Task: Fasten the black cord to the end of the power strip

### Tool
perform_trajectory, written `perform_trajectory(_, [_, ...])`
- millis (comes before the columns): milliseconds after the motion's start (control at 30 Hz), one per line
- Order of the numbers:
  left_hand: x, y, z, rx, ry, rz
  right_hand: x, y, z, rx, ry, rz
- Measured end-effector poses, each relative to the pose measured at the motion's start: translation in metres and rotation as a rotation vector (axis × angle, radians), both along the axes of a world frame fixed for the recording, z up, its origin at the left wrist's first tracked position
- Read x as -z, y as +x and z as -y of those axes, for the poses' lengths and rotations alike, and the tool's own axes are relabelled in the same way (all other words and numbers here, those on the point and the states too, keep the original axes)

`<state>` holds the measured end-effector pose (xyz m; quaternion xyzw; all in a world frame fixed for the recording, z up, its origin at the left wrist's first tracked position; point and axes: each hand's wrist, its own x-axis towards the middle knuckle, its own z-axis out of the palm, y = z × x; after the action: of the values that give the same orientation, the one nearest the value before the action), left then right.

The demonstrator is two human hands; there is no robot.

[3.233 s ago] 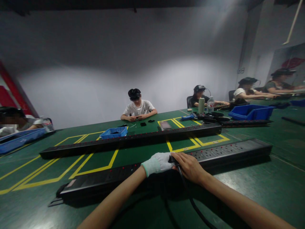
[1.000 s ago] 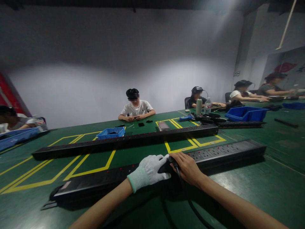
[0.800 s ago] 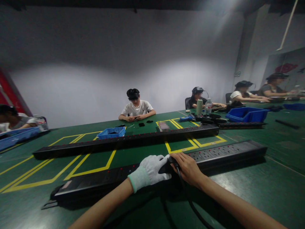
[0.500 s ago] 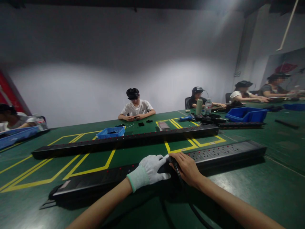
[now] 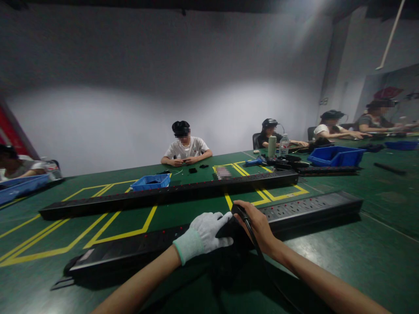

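Note:
A long black power strip (image 5: 304, 208) with rows of sockets and small red parts lies across the table in front of me. My left hand (image 5: 207, 231), in a white glove with a mint cuff, grips the strip near its middle, fingers over the top and thumb on the near side. My bare right hand (image 5: 257, 224) is closed around a black power plug (image 5: 240, 210) just above the strip, beside the left fingertips. From the plug a black cord (image 5: 258, 250) runs down toward the front edge. My hands hide the sockets under them, so contact between plug and strip cannot be made out.
A second power strip (image 5: 193, 190) lies farther back, across yellow tape lines (image 5: 144, 230) on the green table. Beyond it stand a small blue tray (image 5: 151, 181), a blue bin (image 5: 337, 156), a blue tool (image 5: 255, 162) and bottles. Several co-workers sit around the table, one (image 5: 186, 148) opposite.
My right hand has lifted and tipped the plug slightly upward, and the cord has shifted with it. The left hand stays on the strip. The view has moved slightly.

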<state>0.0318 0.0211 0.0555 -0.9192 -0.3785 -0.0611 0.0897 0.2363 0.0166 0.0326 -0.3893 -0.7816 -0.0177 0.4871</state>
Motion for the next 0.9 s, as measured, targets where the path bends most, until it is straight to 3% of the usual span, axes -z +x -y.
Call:
perform_trajectory(167, [0.006,-0.005,0.004,-0.016,0.022,0.036,0.006,0.0,0.002,-0.057,-0.002,0.108])
perform_trajectory(533, [0.003,-0.046,0.006,-0.031,-0.128,0.092,0.008,-0.001,0.0,-0.036,-0.069,0.081])
perform_trajectory(900, [0.003,-0.048,0.007,-0.054,-0.13,0.111,0.009,-0.009,-0.005,-0.022,-0.071,0.088])
